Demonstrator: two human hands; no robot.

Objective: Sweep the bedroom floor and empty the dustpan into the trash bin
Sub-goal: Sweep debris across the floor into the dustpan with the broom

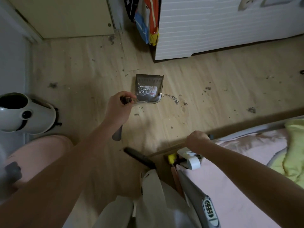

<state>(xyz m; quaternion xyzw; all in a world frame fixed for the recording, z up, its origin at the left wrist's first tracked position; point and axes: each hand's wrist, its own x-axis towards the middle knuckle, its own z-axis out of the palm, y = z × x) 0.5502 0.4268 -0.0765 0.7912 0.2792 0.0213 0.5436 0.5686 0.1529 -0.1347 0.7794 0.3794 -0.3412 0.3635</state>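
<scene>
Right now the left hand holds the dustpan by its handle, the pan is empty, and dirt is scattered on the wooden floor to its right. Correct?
Not quite. The head view shows the dustpan already holds debris, not empty. The left hand does grip its handle, and dirt lies on the wooden floor to its right.

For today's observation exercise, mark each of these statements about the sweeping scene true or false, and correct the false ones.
1. The left hand grips the dustpan handle. True.
2. The dustpan is empty. False: debris lies inside it.
3. Dirt lies on the floor right of the dustpan. True.
4. The right hand rests open on the bed. False: it grips a dark handle near the bed's edge.
</scene>
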